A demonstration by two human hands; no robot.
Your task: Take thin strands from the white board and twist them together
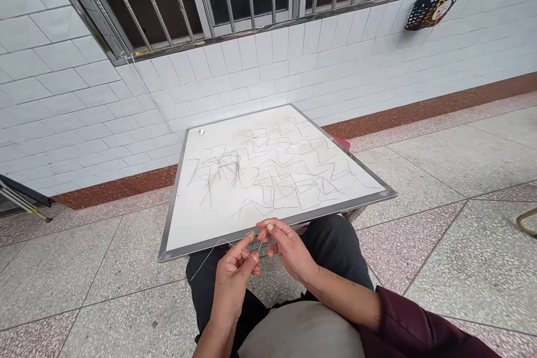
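My left hand [237,268] pinches a thin pale wire [208,254], whose free end curves out to the left over my thigh. Close beside it on the right, my right hand [287,245] holds another stretch of wire between thumb and index finger. Both hands are at the near edge of a white table [201,224] with a grey metal rim. Many thin bent wires [293,179] lie spread over the table's right half. A denser tangle of dark wires [226,165] lies on the left half.
A small white and red object [202,132] sits at the table's far left corner. Behind the table stands a white tiled wall [260,75] with barred windows. A patterned bag [430,11] hangs from the bars at the right. My knees are under the table's near edge.
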